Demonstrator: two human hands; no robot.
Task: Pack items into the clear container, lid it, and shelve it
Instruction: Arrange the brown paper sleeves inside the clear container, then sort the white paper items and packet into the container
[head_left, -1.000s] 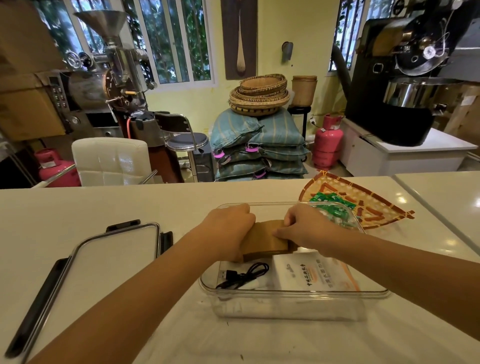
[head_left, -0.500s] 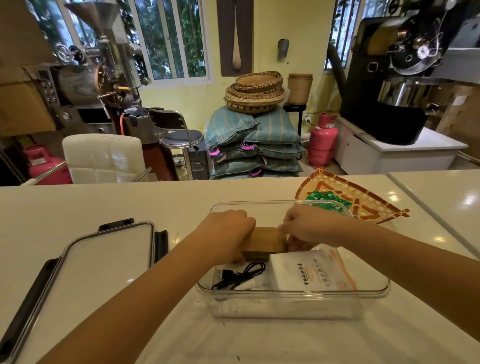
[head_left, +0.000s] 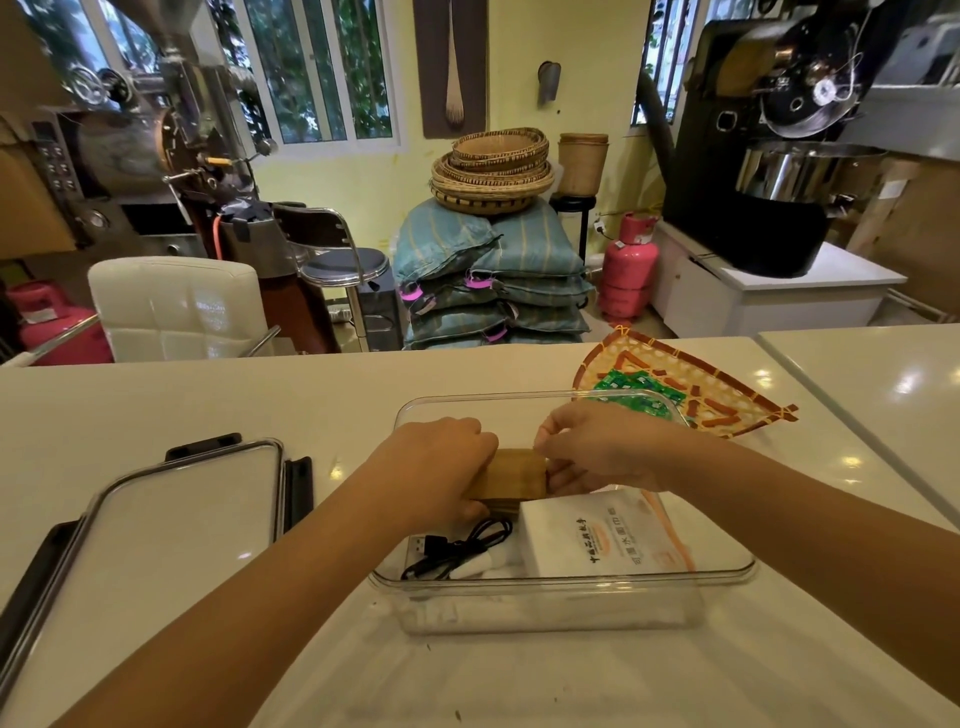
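A: Head view. What did the hands hold?
B: Left hand (head_left: 434, 467) and right hand (head_left: 597, 449) each closed on an end of the brown wooden block (head_left: 514, 473), inside the clear container (head_left: 571, 584) on the tabletop (head_left: 156, 395).
A: Around them?
B: Black cable (head_left: 457, 551) and white packet (head_left: 602, 540) just nearer than the hands; lid (head_left: 156, 525) off, left of the left hand; green packets (head_left: 636, 395) beyond the right.

white packet (head_left: 602, 540) bears chinese print, too small to read.
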